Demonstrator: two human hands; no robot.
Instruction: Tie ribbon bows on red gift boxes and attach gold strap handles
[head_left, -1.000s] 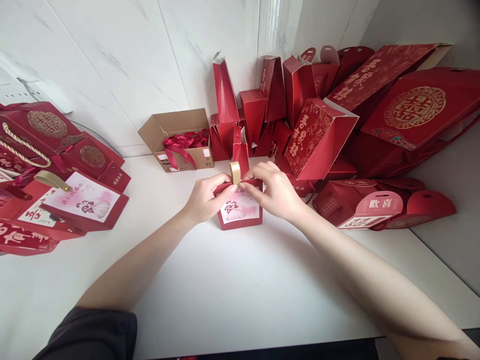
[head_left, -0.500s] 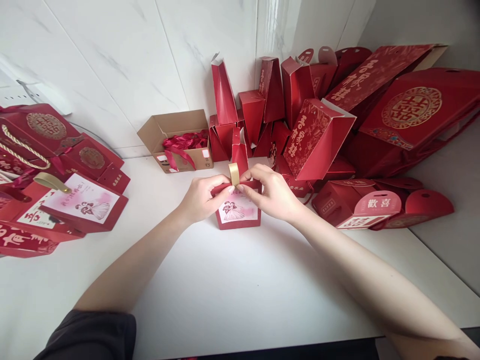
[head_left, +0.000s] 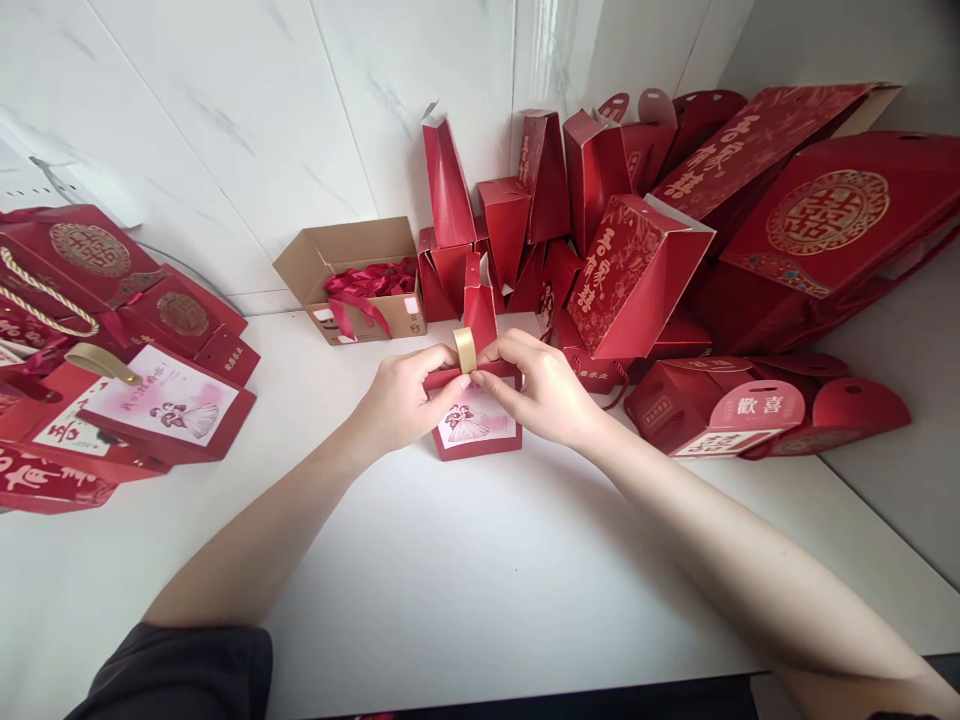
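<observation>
A small red gift box (head_left: 477,432) with a pink picture of a couple on its front stands on the white table (head_left: 465,590), in the middle. A gold loop handle (head_left: 466,350) sticks up from its top. My left hand (head_left: 405,398) pinches the box's top edge from the left, fingers curled. My right hand (head_left: 541,388) pinches the same top edge from the right, next to the gold handle. Both thumbs meet at the base of the handle.
An open cardboard box (head_left: 352,278) with red ribbons sits behind by the wall. Several folded red boxes and big red bags (head_left: 675,250) are piled at the back right. More red bags and a finished picture box (head_left: 161,405) lie at the left.
Both hands stay pinched on the box top. The box and its gold handle have shifted very slightly to the left.
</observation>
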